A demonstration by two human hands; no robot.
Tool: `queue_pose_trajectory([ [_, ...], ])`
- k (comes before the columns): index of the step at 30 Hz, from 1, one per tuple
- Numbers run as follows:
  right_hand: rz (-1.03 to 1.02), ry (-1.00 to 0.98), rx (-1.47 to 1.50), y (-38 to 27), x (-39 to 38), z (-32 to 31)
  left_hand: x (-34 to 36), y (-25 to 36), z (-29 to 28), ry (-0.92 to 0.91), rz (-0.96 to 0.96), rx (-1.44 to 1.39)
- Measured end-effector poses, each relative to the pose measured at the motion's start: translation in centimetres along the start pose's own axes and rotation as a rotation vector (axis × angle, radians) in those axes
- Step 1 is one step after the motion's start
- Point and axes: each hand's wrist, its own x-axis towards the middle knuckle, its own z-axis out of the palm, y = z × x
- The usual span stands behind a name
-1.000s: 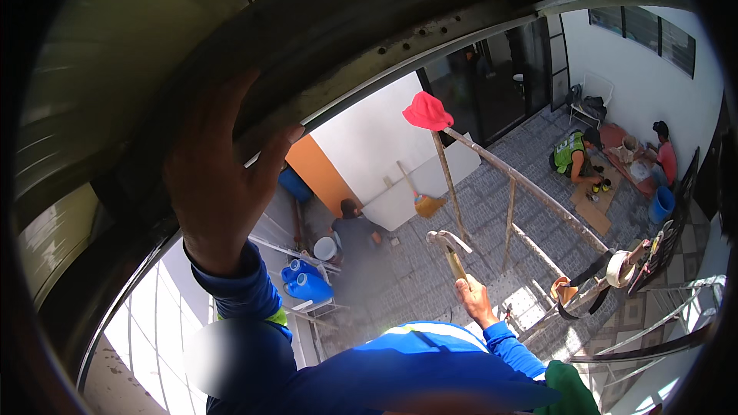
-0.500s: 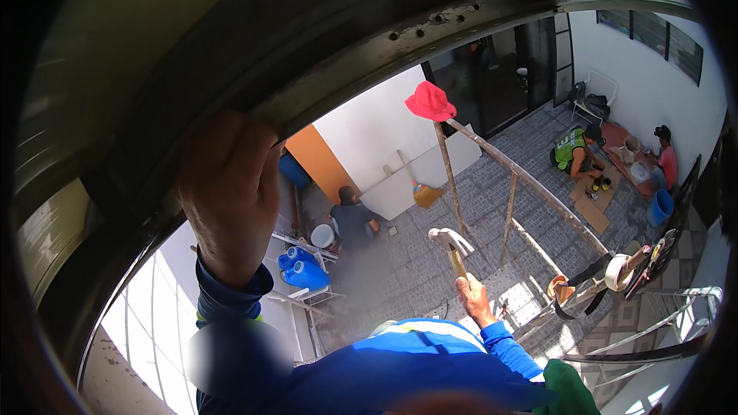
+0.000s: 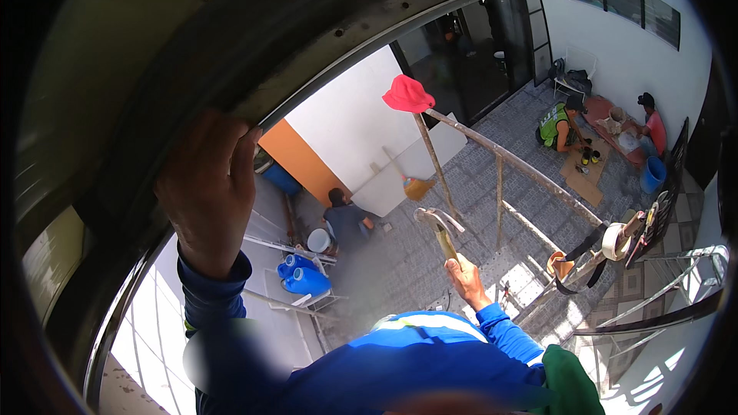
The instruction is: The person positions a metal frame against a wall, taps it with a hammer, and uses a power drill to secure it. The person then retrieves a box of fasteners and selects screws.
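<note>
High on the left, my left hand (image 3: 206,192) is closed around the edge of a dark metal beam (image 3: 330,50), its fingertips partly lost in shadow. My right hand (image 3: 466,280) is lower and right of centre, wrapped around the handle of a claw hammer (image 3: 445,244). The hammer's metal head is raised, away from the beam, with open air and the tiled floor far below it.
A scaffold frame (image 3: 523,172) rises beside me, with a red hat (image 3: 408,93) on its top corner and a tape roll (image 3: 615,241) hanging at its near end. Blue jugs (image 3: 310,280) stand at left. Below, people work on the tiled floor (image 3: 480,184), near a broom (image 3: 417,187) and blue bucket (image 3: 653,175).
The whole view has shifted slightly, so the courtyard sits further left and a little higher. My left hand still holds the beam, and the hammer stays raised in my right hand.
</note>
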Motion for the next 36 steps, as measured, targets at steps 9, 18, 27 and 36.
queue_pose_trajectory([
  [9, -0.049, 0.029, 0.025, -1.2, -0.4, 0.1, 0.8, 0.3, -0.8, -0.012, 0.105, 0.092],
  [18, -0.1, 0.051, 0.124, -2.9, 0.5, 0.3, 5.0, 4.5, 2.9, 0.066, 0.176, 0.024],
  [27, -0.076, 0.052, 0.424, -8.6, 3.5, -0.3, 11.4, 8.9, 7.8, 0.04, 0.141, -0.074],
  [36, -0.54, 0.111, 0.745, -20.1, 11.2, -3.2, 11.7, 9.2, 8.6, 0.107, 0.171, -0.05],
])
